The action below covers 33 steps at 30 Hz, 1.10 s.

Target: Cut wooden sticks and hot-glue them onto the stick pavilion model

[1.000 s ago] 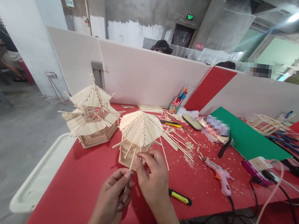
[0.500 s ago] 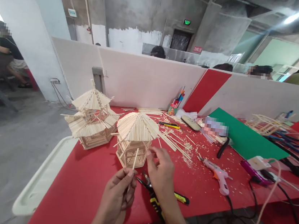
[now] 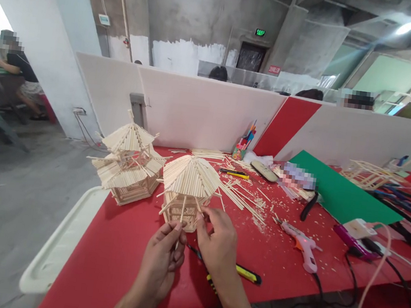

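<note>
A small pavilion model (image 3: 192, 175) built from wooden sticks stands on the red tabletop. My left hand (image 3: 165, 251) pinches a thin wooden stick (image 3: 183, 207) upright before its front, the stick's top reaching the roof edge. At the model's front right corner, my right hand (image 3: 217, 238) has thumb and forefinger closed on a stick under the eave; whether that stick is fixed to the model I cannot tell. Below the hands lie pliers (image 3: 193, 251), mostly hidden by my right forearm, and a yellow-black utility knife (image 3: 248, 274).
A two-tiered stick pavilion (image 3: 128, 169) stands to the left. Loose sticks (image 3: 243, 198) and scraps lie behind, with another utility knife (image 3: 238, 174) and a pen cup (image 3: 239, 150). To the right are a pink glue gun (image 3: 302, 246), a purple power strip (image 3: 347, 240), cables and a green board (image 3: 346, 191).
My left hand has raised the stick slightly and shifted left, so its top meets the eave. The fingers of my right hand have moved left and closed at the corner. The view has tilted slightly.
</note>
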Each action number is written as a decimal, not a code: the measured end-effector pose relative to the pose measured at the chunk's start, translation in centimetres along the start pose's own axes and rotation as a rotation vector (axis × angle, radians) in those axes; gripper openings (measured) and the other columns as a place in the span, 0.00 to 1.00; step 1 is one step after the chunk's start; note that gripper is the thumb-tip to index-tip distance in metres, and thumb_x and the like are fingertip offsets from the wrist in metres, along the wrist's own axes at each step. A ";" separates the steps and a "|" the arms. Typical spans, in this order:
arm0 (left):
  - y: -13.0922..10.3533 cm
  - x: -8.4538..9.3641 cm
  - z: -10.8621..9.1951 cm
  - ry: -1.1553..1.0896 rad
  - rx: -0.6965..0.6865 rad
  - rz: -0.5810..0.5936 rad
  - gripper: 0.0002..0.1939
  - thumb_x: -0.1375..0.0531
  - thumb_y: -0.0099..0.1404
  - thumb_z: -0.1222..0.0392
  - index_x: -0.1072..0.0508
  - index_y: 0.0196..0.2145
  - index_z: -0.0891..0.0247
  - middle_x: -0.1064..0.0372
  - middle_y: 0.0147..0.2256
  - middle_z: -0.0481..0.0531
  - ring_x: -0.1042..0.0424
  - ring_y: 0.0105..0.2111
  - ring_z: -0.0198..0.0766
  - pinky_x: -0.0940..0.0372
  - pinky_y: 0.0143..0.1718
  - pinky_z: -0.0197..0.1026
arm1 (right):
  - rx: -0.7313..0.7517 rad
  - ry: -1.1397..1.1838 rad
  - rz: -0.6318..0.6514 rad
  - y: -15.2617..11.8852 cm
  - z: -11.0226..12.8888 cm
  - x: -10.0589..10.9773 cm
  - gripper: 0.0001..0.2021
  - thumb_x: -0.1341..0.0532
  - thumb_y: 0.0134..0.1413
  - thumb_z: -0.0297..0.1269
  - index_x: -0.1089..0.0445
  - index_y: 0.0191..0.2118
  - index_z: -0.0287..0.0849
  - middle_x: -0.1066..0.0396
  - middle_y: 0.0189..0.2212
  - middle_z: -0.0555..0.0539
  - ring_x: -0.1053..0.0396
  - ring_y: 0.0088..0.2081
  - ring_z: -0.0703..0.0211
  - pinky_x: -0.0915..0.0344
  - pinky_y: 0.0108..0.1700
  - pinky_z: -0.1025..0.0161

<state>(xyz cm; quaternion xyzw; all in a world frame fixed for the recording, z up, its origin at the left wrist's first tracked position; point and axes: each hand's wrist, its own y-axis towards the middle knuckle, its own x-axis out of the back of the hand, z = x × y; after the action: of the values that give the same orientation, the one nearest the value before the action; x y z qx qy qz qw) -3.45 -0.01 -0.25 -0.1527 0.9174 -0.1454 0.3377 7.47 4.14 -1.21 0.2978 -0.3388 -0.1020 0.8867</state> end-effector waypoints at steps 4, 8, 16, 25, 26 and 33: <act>0.2 -0.1 -0.1 -0.008 0.008 0.011 0.21 0.29 0.42 0.54 0.32 0.30 0.65 0.36 0.17 0.42 0.51 0.10 0.20 0.60 0.09 0.25 | 0.086 -0.049 -0.069 0.3 0.2 0.1 0.11 0.46 0.58 0.35 0.30 0.43 0.41 0.30 0.38 0.44 0.34 0.41 0.57 0.35 0.44 0.59; 0.3 -0.2 -0.1 -0.014 0.007 0.016 0.20 0.30 0.43 0.55 0.33 0.29 0.65 0.36 0.17 0.42 0.51 0.10 0.21 0.60 0.09 0.25 | 0.171 -0.075 -0.019 0.7 0.3 0.2 0.12 0.47 0.58 0.32 0.29 0.45 0.42 0.31 0.37 0.44 0.34 0.41 0.58 0.35 0.43 0.61; 0.4 -0.3 0.0 -0.015 0.009 0.022 0.19 0.30 0.43 0.55 0.33 0.28 0.65 0.36 0.17 0.41 0.51 0.10 0.20 0.60 0.10 0.26 | 0.291 -0.211 0.079 1.1 0.5 0.7 0.22 0.48 0.51 0.23 0.31 0.51 0.46 0.37 0.36 0.44 0.38 0.39 0.57 0.36 0.38 0.62; 0.4 -0.5 0.0 -0.020 0.014 0.032 0.19 0.31 0.45 0.56 0.35 0.29 0.63 0.36 0.18 0.41 0.51 0.10 0.21 0.61 0.10 0.26 | 0.333 -0.260 0.210 1.2 0.7 0.9 0.29 0.46 0.47 0.18 0.34 0.54 0.49 0.39 0.38 0.44 0.41 0.41 0.55 0.36 0.38 0.60; 0.4 -0.5 0.0 -0.020 0.016 0.033 0.19 0.31 0.45 0.56 0.35 0.29 0.63 0.36 0.18 0.41 0.51 0.10 0.21 0.61 0.10 0.26 | 0.329 -0.262 0.213 1.2 0.7 1.0 0.28 0.46 0.47 0.19 0.34 0.54 0.50 0.39 0.38 0.44 0.41 0.41 0.55 0.36 0.38 0.60; 0.4 -0.5 0.1 -0.023 0.016 0.017 0.19 0.30 0.43 0.55 0.35 0.27 0.64 0.36 0.17 0.41 0.52 0.10 0.20 0.61 0.10 0.26 | 0.331 -0.263 0.213 1.3 0.8 1.1 0.26 0.44 0.48 0.21 0.32 0.52 0.50 0.38 0.37 0.44 0.41 0.40 0.54 0.35 0.37 0.60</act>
<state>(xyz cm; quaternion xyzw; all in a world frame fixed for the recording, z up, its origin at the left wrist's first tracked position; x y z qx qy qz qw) -3.08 0.51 -0.15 -0.1437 0.9136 -0.1482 0.3504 7.70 4.44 0.62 0.3859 -0.4930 0.0113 0.7797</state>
